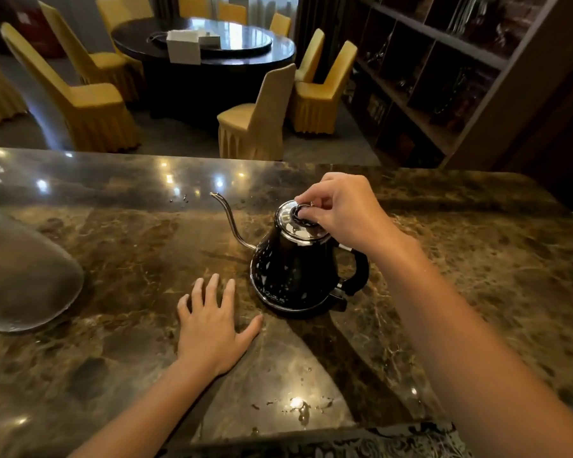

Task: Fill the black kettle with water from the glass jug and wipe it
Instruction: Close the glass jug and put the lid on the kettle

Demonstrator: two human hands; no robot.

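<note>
The black kettle (295, 272) stands on its base on the brown marble counter (477, 292), its thin gooseneck spout (227, 218) pointing left. A shiny metal lid (290, 223) sits on top of it. My right hand (341, 209) pinches the lid's dark knob from above. My left hand (212, 322) lies flat on the counter just left of the kettle, fingers spread, holding nothing. The glass jug (20, 276) stands at the far left edge, only its rounded lower body in view.
Small water drops and crumbs lie on the counter near the front edge (298, 408) and behind the spout (179, 199). Beyond the counter are yellow-covered chairs (255, 123), a dark round dining table (212, 57) and a wooden shelf unit (444, 77) at right.
</note>
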